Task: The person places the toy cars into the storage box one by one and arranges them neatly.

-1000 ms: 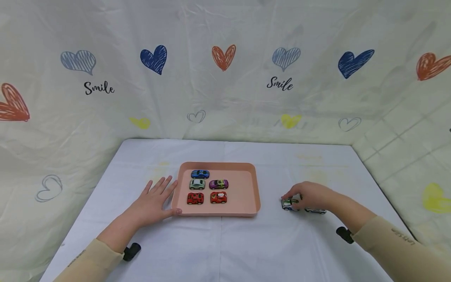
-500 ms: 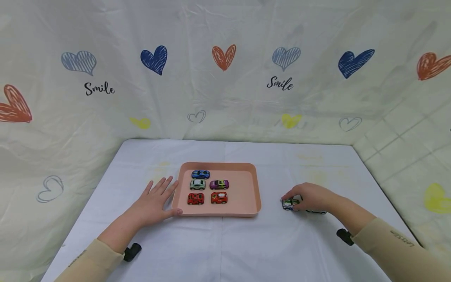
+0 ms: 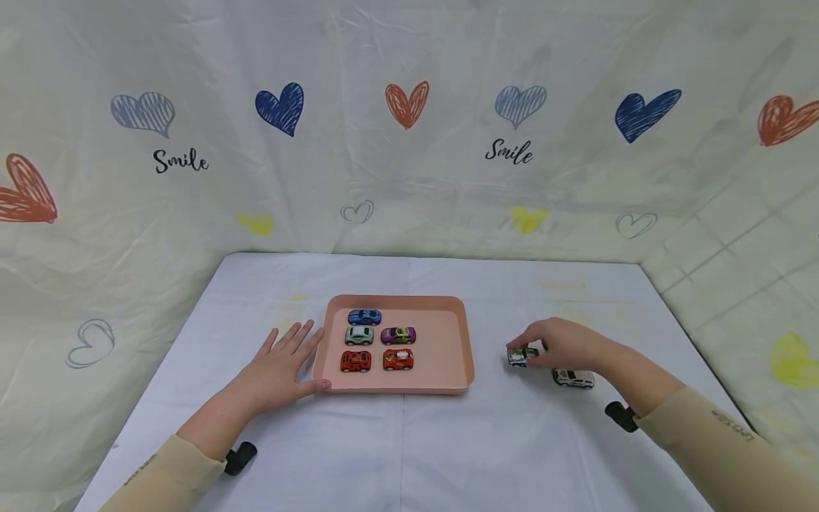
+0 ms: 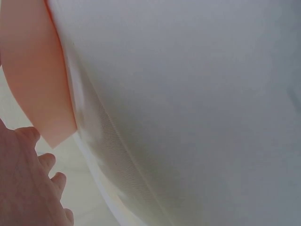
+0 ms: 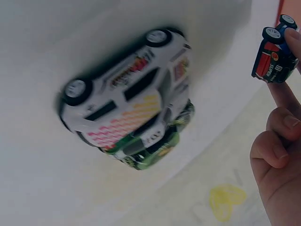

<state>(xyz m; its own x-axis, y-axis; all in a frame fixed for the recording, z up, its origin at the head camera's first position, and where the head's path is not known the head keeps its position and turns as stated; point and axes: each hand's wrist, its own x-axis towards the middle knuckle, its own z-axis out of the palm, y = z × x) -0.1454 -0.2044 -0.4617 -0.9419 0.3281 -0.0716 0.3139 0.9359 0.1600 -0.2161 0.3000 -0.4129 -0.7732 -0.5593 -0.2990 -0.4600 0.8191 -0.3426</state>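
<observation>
My right hand (image 3: 566,346) pinches a small toy car (image 3: 521,356) between thumb and fingers, to the right of the tray. The right wrist view shows this held car (image 5: 275,59) with dark, red and blue sides and "SUPER" lettering. Below the hand stands a white toy car (image 3: 574,379) with pink and yellow stripes on its roof. Just behind that one is a green toy car (image 5: 153,153), hidden by the hand in the head view. My left hand (image 3: 275,370) lies with fingers spread at the left side of the pink tray (image 3: 441,345), thumb at its front left corner.
Inside the tray are a blue car (image 3: 364,317), a pale green car (image 3: 359,336), a purple car (image 3: 398,336) and two red cars, one plain (image 3: 355,361) and one flame-coloured (image 3: 398,360). A white cloth (image 3: 397,448) covers the table, with a patterned curtain (image 3: 409,178) behind.
My right hand has risen a little with the toy car pinched in it, shifting slightly left. The white car below now shows fully. My left hand and the tray have stayed put.
</observation>
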